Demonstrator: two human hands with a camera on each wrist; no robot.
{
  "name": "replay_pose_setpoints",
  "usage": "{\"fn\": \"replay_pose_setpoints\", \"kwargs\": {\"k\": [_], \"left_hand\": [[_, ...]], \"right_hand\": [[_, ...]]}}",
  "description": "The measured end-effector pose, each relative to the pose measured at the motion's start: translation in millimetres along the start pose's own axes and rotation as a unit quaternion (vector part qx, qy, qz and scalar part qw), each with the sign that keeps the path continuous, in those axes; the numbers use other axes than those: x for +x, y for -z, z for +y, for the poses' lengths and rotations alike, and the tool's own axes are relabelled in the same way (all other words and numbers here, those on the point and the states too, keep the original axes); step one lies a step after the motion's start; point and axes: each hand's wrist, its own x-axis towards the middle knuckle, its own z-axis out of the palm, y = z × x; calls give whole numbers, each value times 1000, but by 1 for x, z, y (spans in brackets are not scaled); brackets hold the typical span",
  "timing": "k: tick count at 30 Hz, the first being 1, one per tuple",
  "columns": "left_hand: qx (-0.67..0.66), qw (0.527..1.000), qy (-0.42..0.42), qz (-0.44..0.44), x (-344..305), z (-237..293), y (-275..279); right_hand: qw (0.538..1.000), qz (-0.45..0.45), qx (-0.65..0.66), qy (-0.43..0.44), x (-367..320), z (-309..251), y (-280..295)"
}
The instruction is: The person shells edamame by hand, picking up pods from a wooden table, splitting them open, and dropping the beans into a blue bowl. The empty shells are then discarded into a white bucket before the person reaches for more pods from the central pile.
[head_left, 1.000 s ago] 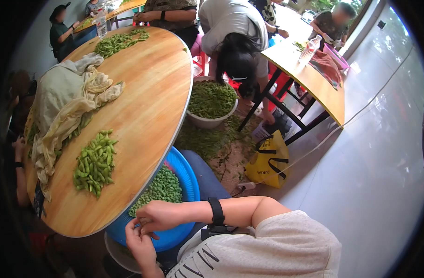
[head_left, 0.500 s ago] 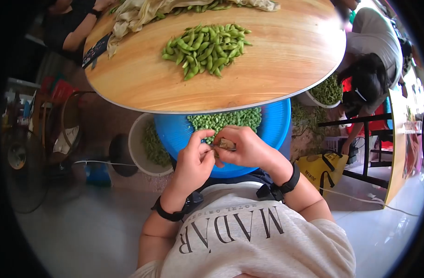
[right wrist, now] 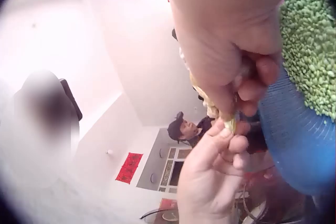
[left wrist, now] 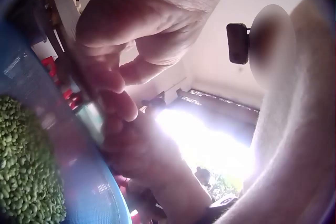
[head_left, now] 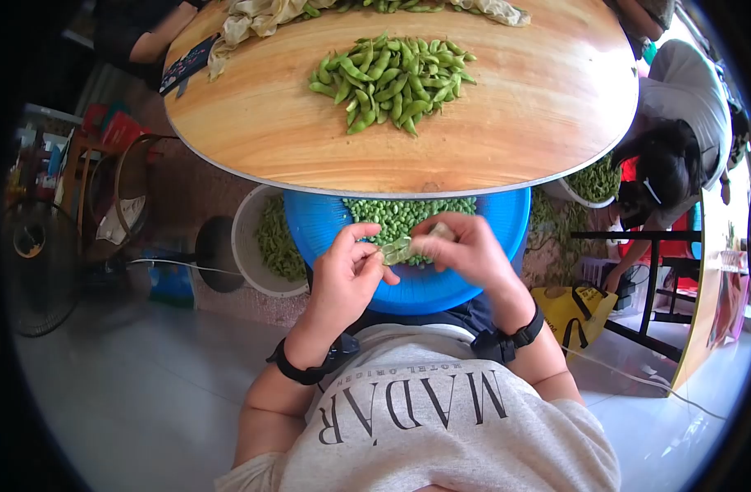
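Observation:
In the head view, my left hand (head_left: 342,271) pinches a pale, flattened edamame pod (head_left: 395,251) between thumb and fingers. My right hand (head_left: 470,252), slightly blurred, has curled fingers at the pod's other end. A pale wrapping shows on its thumb. In the right wrist view, the fingertips of both hands meet at the pod (right wrist: 230,124). The left wrist view has the pod hidden behind fingers. Below both hands is a blue basket (head_left: 506,217) of shelled green beans (head_left: 408,215).
A pile of whole edamame pods (head_left: 396,80) lies on the round wooden table (head_left: 252,123), whose edge overhangs the basket. A white bucket (head_left: 246,238) of green pods stands at left. A yellow bag (head_left: 568,310) and a person bending down (head_left: 687,107) are at right.
The head view has swung from the right side of the room to straight over the lap. My right hand has shifted a little right from the left, and the pod now shows between them.

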Motion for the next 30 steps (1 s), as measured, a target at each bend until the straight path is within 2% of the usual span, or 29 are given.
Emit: {"fn": "replay_pose_setpoints", "kwargs": {"k": [2,5,7,8,9,11,13,15,17,20,23,26,30], "left_hand": [[-2,1000,-13,9,-1,3,-4],[103,994,-45,13,-7,-3,20],[177,980,11,94,-13,12,49],[246,964,-10,98,-14,13,69],[387,914,-98,77,-11,12,91],[559,801,-161,141,1,32,104],[457,849,-227,140,39,49,109],[318,928,-14,196,75,74,91],[344,902,-139,219,124,57,95],[369,899,-105,211,174,51,93],[297,941,-52,154,180,52,89],[105,975,-77,180,161,53,94],[-104,986,-44,122,117,64,94]], "right_hand": [[999,-24,17,13,3,17,-10],[999,-7,-33,16,7,13,-8],[997,26,-70,25,6,12,0],[993,12,-119,26,8,17,7],[991,8,-126,36,9,17,9],[989,0,-139,56,8,18,9],[988,-6,-137,64,12,21,7],[989,-9,-134,66,14,14,4],[990,-4,-130,55,13,9,5],[993,6,-112,38,10,6,12],[994,10,-108,35,8,7,20],[991,-17,-127,41,6,2,23],[976,-83,-120,161,5,-5,21]]}}
